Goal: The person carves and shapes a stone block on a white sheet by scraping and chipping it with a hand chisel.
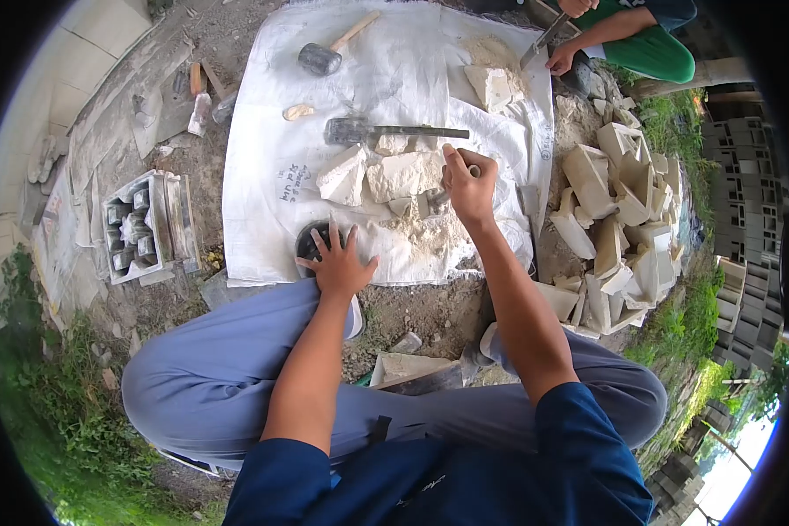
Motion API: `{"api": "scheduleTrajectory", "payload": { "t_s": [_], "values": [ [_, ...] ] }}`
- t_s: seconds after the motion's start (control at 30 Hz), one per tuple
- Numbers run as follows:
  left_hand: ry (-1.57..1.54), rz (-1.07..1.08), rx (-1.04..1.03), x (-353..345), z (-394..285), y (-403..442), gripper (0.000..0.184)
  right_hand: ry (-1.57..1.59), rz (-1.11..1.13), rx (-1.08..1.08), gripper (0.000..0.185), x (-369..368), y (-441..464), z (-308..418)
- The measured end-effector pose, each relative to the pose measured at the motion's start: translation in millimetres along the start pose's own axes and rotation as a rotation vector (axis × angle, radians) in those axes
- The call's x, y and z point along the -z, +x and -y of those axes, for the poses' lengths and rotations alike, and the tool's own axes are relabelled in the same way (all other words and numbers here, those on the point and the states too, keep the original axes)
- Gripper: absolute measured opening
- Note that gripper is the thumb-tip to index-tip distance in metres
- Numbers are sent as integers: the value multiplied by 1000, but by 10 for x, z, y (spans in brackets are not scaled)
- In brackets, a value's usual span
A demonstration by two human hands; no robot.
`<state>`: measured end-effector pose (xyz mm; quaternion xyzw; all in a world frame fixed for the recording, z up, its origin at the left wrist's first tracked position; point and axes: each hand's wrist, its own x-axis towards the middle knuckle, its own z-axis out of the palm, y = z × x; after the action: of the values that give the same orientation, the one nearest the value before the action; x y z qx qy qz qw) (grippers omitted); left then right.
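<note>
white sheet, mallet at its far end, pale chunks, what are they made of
White sheet: probably woven plastic, from its faint sheen and creases. Mallet: dull, dark head, likely rubber; tan handle, apparently wood. Pale chunks: matt and chalky, maybe plaster or soft stone, given rough broken faces and powder.

White sheet [263, 96]: bears pale blocks [396, 178], wood-handled mallet [321, 60], dark-handled mallet [347, 131]. Over its near edge: left hand [341, 268], spread at round black object [304, 242]. Over its right half: right hand [471, 188], gripping tool handle [474, 171].

Chunks [401, 178] on sheet [259, 114], rubble pile [590, 181] right
</note>
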<state>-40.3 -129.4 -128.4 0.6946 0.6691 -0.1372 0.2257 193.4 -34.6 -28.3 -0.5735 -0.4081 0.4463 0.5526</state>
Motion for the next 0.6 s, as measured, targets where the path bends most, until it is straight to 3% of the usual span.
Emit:
{"api": "scheduleTrajectory", "payload": {
  "t_s": [0.1,0.2,0.23,0.27,0.4,0.47,0.53,0.6],
  "values": [
    [-17,5,4,-95,-10,-96,84,29,-50,120,46,34,-153,401],
    [-14,-6,-1,-45,-5,-29,84,-72,-160,191,42,73,-163,-34],
    [-25,10,6,-44,-6,-26,85,-238,-150,154,38,-26,-180,-202],
    [-34,25,8,-41,-11,-30,86,-339,-142,324,38,-47,-140,-482],
    [-6,23,13,24,-32,-6,87,-145,-71,44,38,-32,119,-212],
    [-14,36,25,22,-57,-39,87,133,-34,53,44,41,51,143],
    [-52,16,13,-2,-32,-50,87,208,6,97,46,11,-90,591],
    [-41,10,10,-45,-38,-34,87,173,-3,123,46,24,-132,529]
  ]
}}
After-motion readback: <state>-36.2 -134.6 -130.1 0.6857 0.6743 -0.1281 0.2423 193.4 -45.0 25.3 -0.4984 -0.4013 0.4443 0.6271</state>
